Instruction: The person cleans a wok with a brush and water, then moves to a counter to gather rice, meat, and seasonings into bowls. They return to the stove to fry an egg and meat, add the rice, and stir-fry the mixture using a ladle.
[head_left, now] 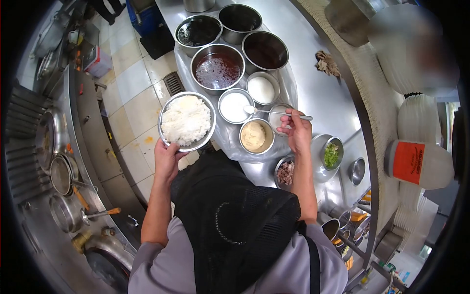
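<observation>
My left hand (167,159) grips the rim of a metal bowl (212,128) full of white rice (186,120), held out over the floor at the counter's edge. In my right hand (294,128) is the handle of a long metal spoon (279,113). Its tip carries a white powder and sits over a metal container of white powder (232,107). A second container of white powder (261,89) stands just behind. Nearer me is a bowl with a pale yellowish paste (253,136). My right hand partly covers another small container (275,117).
Several metal pots of dark liquid and one of reddish oily sauce (218,68) stand on the steel counter (313,98). Chopped greens (332,154) and a bowl of chopped meat-like pieces (285,172) lie to the right. A shelf (362,93) holds stacked plastic containers. Pans and strainers (61,176) are at left.
</observation>
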Demonstrator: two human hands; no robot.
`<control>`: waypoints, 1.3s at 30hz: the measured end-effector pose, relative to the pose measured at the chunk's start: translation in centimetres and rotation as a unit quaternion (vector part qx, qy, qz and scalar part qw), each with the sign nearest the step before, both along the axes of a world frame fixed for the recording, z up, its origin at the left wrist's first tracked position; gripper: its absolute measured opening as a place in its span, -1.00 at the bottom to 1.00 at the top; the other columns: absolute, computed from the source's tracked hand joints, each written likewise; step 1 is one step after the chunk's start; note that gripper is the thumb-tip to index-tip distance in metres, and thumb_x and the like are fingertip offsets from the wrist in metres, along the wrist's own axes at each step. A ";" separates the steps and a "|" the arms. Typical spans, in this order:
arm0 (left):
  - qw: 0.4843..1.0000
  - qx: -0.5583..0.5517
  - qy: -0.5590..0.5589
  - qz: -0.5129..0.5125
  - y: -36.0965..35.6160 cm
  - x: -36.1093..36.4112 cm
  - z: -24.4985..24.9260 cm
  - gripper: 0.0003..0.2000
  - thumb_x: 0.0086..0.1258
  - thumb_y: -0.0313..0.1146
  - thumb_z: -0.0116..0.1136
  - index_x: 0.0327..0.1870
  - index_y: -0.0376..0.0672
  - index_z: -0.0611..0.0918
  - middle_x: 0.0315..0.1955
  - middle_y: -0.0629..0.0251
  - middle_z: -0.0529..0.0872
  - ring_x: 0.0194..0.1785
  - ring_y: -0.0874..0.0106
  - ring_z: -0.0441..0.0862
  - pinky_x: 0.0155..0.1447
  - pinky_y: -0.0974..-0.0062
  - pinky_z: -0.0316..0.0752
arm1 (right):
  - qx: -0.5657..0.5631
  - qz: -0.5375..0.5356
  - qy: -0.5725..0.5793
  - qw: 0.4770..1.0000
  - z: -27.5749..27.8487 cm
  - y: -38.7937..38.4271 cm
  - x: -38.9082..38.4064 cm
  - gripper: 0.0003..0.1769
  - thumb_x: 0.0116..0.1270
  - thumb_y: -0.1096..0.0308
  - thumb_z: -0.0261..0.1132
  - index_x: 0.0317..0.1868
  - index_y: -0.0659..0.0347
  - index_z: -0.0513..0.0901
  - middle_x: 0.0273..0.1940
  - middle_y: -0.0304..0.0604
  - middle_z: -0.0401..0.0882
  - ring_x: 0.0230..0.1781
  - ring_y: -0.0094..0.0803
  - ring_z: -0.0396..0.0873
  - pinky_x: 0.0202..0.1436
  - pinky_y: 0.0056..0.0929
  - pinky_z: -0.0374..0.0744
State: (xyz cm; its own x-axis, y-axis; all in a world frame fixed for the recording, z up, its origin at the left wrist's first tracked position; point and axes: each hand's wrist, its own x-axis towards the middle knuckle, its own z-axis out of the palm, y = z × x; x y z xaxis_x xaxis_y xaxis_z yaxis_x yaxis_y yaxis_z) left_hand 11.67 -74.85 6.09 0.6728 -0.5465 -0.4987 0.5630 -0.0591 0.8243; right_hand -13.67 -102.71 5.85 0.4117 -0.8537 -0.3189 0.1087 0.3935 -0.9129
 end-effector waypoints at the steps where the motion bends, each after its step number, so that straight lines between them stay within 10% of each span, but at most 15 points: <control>1: 1.000 0.002 -0.003 0.004 -0.2 -0.1 0.0 -0.60 0.25 -0.65 -0.07 0.16 -0.36 0.43 -0.02 0.06 0.66 -0.11 0.33 0.73 -0.11 0.42 0.75 | -0.008 0.003 0.011 1.000 0.2 0.0 0.1 -0.64 0.53 0.19 0.14 0.01 0.39 0.55 -0.32 -0.12 0.62 -0.44 -0.50 0.56 -0.36 -0.40 0.73; 6: 1.000 -0.003 0.003 -0.028 -0.6 -0.1 0.1 -0.59 0.24 -0.66 -0.07 0.17 -0.36 0.41 -0.03 0.06 0.66 -0.10 0.33 0.73 -0.21 0.50 0.75 | -0.018 0.070 -0.062 0.995 4.1 1.8 2.0 -0.64 0.54 0.19 0.13 -0.01 0.39 0.57 -0.32 -0.12 0.63 -0.43 -0.50 0.57 -0.34 -0.41 0.72; 22: 0.999 0.001 0.017 -0.051 0.2 -0.1 0.4 -0.59 0.22 -0.65 -0.09 0.14 -0.37 0.44 -0.05 0.07 0.67 -0.15 0.37 0.71 -0.13 0.42 0.74 | -0.222 0.098 0.280 0.929 1.4 7.1 -2.9 -0.60 0.54 0.21 0.11 -0.22 0.42 0.69 -0.42 -0.17 0.65 -0.55 -0.51 0.56 -0.42 -0.50 0.53; 39: 0.999 0.005 0.011 -0.052 -0.2 0.1 1.0 -0.62 0.23 -0.65 -0.08 0.11 -0.36 0.44 -0.07 0.06 0.67 -0.17 0.35 0.72 -0.20 0.47 0.75 | 0.019 -0.059 -0.032 0.998 0.3 8.6 -9.5 -0.64 0.55 0.18 0.11 0.03 0.38 0.53 -0.27 -0.03 0.64 -0.39 -0.46 0.60 -0.36 -0.41 0.75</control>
State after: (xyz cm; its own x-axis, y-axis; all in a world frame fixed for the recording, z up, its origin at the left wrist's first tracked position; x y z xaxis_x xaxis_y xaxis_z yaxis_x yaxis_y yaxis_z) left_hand 11.75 -75.07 7.06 0.6006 -0.6078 -0.5194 0.5716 -0.1277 0.8105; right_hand -23.15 -94.13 6.18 0.3291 -0.8853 -0.3286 0.2146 0.4090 -0.8869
